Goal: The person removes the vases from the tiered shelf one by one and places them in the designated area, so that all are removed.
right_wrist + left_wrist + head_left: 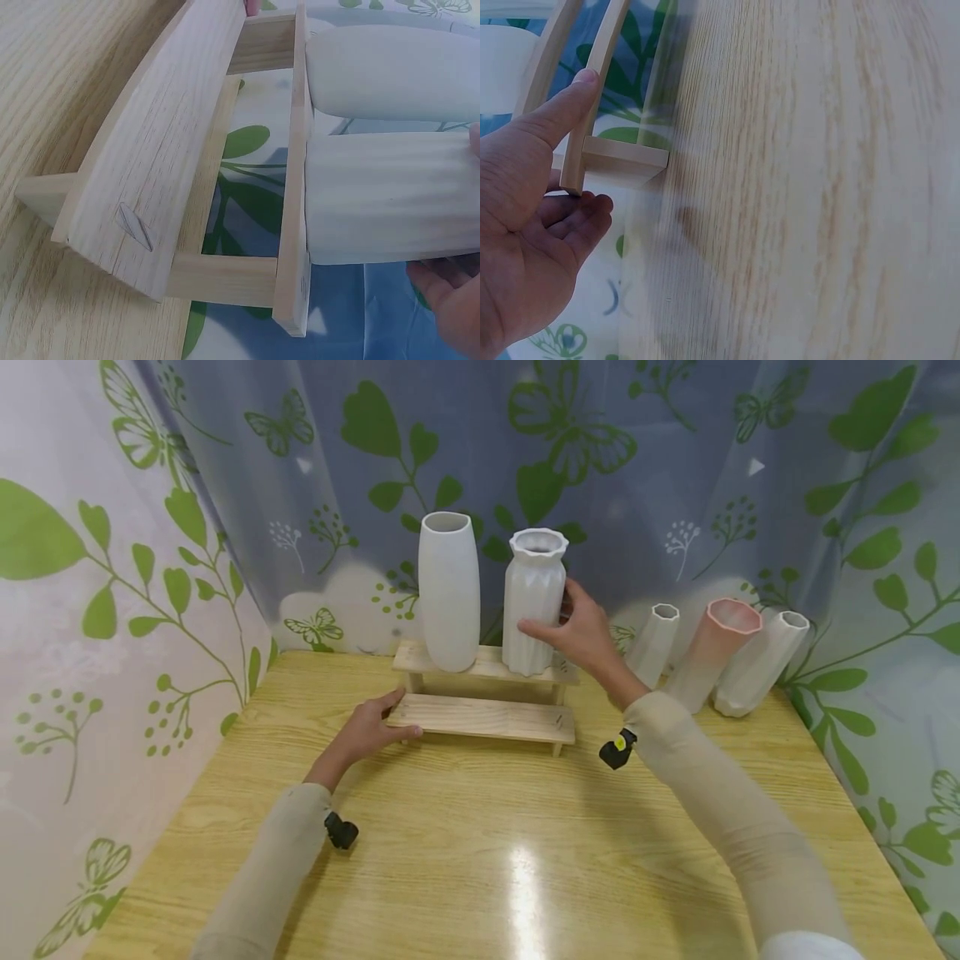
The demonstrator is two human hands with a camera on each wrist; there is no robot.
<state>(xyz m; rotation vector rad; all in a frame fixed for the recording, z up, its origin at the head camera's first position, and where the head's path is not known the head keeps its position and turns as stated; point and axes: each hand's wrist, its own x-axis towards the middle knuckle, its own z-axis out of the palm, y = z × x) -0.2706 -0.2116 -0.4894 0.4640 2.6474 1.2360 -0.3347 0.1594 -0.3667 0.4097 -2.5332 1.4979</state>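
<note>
A two-step wooden stand (480, 717) bears two white vases on its upper step. The smooth tall vase (450, 593) is on the left, the ribbed vase with a scalloped rim (534, 602) on the right. My right hand (581, 631) grips the ribbed vase from its right side, thumb across the front; in the right wrist view its base meets the upper board (295, 180). My left hand (369, 727) holds the left end of the lower step. In the left wrist view, the thumb of my left hand (532, 202) lies on the board's edge, fingers curled beneath.
At the right back of the wooden table (450, 843) stand a slim white vase (654, 643), a pink faceted vase (705, 656) and another white vase (761, 664). A patterned curtain (637, 460) hangs behind the table.
</note>
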